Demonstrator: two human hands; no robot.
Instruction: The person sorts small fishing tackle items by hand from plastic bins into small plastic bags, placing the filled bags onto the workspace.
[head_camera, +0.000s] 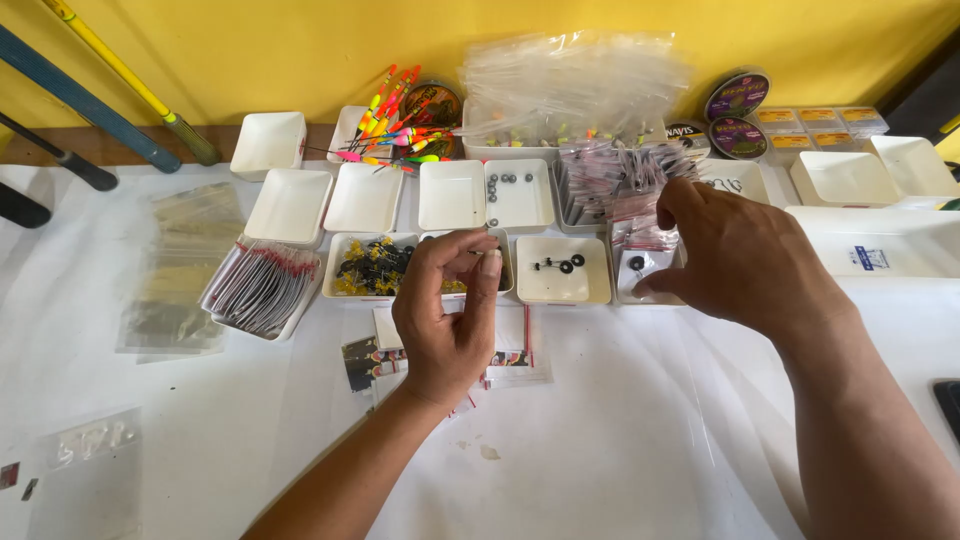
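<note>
A white-covered table (600, 440) carries white square trays (292, 205), clear plastic bags (175, 270) and line spools (737, 95).

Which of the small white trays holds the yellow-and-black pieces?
The front-row tray just left of the left hand. The trays behind it look bare, and the one to the right holds only a few black pieces.

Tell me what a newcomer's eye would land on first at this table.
First the two hands in the middle: the left hand pinches something tiny above a white tray, the right hand reaches into a tray of small bags. Next, the bright fishing floats at the back, against the yellow wall.
</note>
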